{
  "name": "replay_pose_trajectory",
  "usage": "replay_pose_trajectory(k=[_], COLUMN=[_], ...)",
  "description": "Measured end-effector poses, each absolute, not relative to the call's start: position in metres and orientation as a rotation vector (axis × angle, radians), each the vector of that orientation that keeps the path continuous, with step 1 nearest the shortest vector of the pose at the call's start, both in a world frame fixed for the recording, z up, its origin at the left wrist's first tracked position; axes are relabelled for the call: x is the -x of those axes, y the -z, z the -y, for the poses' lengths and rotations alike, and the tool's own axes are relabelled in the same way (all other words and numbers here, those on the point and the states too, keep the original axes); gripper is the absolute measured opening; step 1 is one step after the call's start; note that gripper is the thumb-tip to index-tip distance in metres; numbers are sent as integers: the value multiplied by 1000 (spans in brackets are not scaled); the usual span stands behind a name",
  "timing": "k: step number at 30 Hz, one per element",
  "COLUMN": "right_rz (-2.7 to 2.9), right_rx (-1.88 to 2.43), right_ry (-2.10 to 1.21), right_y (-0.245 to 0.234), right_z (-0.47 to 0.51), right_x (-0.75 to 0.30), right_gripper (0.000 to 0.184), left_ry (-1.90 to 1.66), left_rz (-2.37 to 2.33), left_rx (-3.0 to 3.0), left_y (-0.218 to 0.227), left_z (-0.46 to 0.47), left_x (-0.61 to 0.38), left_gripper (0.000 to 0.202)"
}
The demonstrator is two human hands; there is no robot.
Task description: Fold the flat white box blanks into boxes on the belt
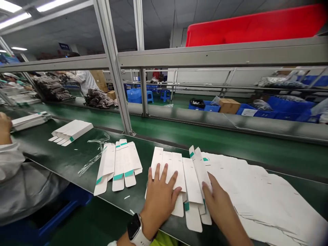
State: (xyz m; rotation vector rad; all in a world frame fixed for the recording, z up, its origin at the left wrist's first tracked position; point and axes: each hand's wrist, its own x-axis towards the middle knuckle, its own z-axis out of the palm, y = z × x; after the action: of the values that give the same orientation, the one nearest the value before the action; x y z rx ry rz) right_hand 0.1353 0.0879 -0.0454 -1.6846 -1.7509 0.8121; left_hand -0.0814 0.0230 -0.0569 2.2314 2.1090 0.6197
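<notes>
The left hand (161, 198), a smartwatch (134, 230) on its wrist, lies flat with its grip wide, fingers spread across a fanned run of white carton blanks (167, 169) with teal strips, which sits on the green table (38, 147) right in front of the person. The right hand (220, 201) rests at the far edge of that run, its fingers (208, 186) against an upright folded blank (200, 169); whether that grip is narrow and pinching the blank or only touching it cannot be told from this view. Just to the right spreads a large, flat pile of blanks (266, 194), by far the greatest share of the cartons in sight. Judging by how things lie, only a small part has been gathered so far: a loose group of blanks (119, 167) lies to the left of the hands, a squared bundle (71, 131) lies beyond it, and a longer stack (29, 121) sits near a co-worker's hand (4, 126). A torn strip of clear plastic film (93, 160) lies between the group and the bundle. Across the line, heaps of grey folded goods (98, 99) lie on another table.
</notes>
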Motion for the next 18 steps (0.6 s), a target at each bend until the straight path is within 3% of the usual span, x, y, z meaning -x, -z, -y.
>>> replay_pose_trajectory(k=[7,14,16,18], right_rz=[1704,1369,1302,1362], right_rx=[1503,1538,1494,1343], right_ry=[-1003,-877,-870,-908], right_y=[47,35,29,25], right_z=[-92,-72,-51,-30], right_x=[-90,-119,-119,-110], right_gripper=[79,88,82,69], left_ry=[-631,-753,-869,-1122], left_rz=[-2185,-2037,-1904,-1564], left_rx=[-2150,-2045,-1917,-1572], left_y=[57,39,25,12], left_z=[-23,-28,-14,3], left_x=[96,95,83,69], left_gripper=[61,57,64,89])
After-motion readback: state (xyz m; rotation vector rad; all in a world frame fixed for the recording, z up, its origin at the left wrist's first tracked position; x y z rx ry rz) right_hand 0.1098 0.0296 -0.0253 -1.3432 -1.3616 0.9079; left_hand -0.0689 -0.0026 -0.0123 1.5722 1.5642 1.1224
